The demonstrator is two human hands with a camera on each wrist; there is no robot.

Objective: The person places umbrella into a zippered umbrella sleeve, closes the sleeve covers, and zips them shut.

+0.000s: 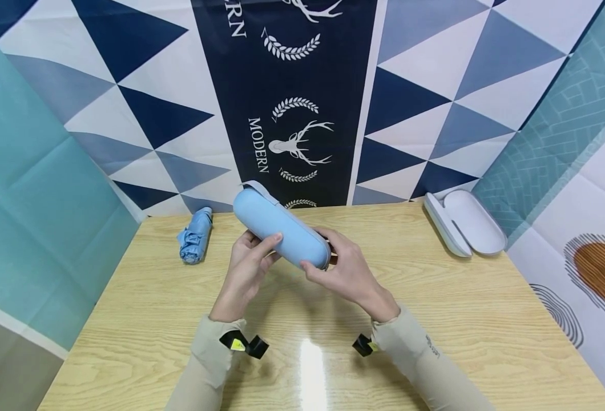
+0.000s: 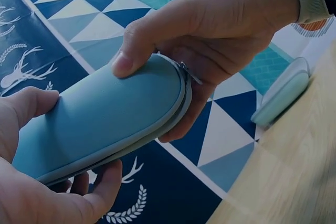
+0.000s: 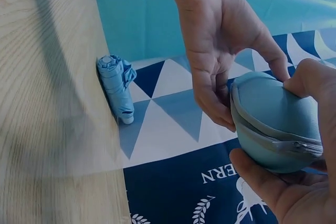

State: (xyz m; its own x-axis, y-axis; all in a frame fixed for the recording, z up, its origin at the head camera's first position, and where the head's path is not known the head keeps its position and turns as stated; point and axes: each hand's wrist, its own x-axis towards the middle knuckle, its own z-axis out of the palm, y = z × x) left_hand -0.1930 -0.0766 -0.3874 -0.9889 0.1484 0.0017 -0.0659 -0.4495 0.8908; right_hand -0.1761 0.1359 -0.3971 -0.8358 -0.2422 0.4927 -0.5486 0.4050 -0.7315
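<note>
Held up over the table between both hands is a light blue, rounded oblong zip case (image 1: 282,225), with a strap loop (image 1: 258,190) at its far left end. My left hand (image 1: 251,262) grips its middle, thumb on top and fingers underneath. At the near right end, my right hand (image 1: 346,268) holds the case with its thumb on top and fingers round the end. Beside the right hand a metal zip pull (image 2: 190,73) hangs at the case's rounded end. The grey zip seam (image 3: 262,137) runs round the side.
A folded blue umbrella (image 1: 196,235) lies at the table's back left. An opened white hinged case (image 1: 474,222) stands at the back right corner. Patterned cloth walls (image 1: 302,114) rise behind the wooden table (image 1: 436,297) and at both sides.
</note>
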